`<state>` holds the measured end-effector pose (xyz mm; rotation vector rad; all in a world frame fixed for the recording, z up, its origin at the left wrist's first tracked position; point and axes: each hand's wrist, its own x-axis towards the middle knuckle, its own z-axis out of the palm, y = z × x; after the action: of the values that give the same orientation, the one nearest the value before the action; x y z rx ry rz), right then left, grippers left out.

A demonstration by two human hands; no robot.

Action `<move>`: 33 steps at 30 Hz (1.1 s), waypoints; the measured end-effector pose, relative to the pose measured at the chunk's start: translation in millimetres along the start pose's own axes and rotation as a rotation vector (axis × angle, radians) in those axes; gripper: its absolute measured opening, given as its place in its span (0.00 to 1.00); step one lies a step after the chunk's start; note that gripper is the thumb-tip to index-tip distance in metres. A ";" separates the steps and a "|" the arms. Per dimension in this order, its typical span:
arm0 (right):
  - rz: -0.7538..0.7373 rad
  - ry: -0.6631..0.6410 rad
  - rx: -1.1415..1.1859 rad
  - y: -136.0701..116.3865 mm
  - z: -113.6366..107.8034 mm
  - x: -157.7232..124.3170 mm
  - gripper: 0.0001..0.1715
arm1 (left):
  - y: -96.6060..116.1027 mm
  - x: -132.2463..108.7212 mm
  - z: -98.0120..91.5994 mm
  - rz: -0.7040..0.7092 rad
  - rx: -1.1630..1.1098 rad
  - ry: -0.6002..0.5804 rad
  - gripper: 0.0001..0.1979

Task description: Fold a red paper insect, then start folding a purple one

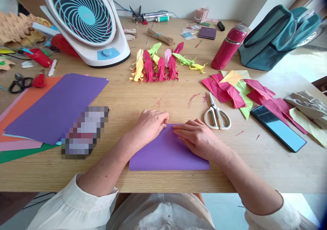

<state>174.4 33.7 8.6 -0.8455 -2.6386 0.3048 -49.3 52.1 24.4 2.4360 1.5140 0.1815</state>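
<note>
A purple sheet of paper (168, 151) lies folded over on the wooden table in front of me, its rounded fold along the near side. My left hand (152, 122) is at the far edge of the sheet, fingers bent together with thumb and fingertips on the paper. My right hand (198, 136) rests on the sheet's far right part, its fingers close together and pressing on the paper. Just beyond my right hand lie white-handled scissors (217, 116), closed.
Colored paper sheets (56, 104) and a pixelated phone (85, 131) lie left. A fan (109, 49) stands behind. Folded paper figures (160, 66) are at the back; a bottle (228, 47), paper pieces (232, 90) and another phone (278, 127) are right.
</note>
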 end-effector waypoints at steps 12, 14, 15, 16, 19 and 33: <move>0.007 -0.044 -0.003 2.9 -2.1 -1.1 0.14 | 12.8 -15.8 -10.8 0.186 0.033 -0.141 0.13; 0.011 -0.049 -0.008 3.1 -1.8 -1.1 0.14 | 17.8 -21.4 -9.0 0.183 0.094 -0.146 0.12; 0.012 -0.049 -0.009 3.4 -1.5 -1.1 0.14 | 20.8 -23.6 -7.3 0.183 0.125 -0.144 0.12; 0.012 -0.051 -0.007 3.8 -1.2 -1.0 0.15 | 23.9 -25.4 -5.4 0.183 0.153 -0.142 0.11; 0.005 -0.063 0.008 5.2 -1.9 -0.5 0.16 | 32.4 -29.0 -0.7 0.153 0.215 -0.148 0.11; 0.181 -0.206 -0.104 -58.7 -8.8 -6.1 0.11 | 37.5 -33.1 -1.3 0.114 0.196 -0.139 0.10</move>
<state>152.1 -16.0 33.0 -1.1480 -2.7916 0.3182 -32.2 7.0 37.6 2.6265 1.3935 -0.1178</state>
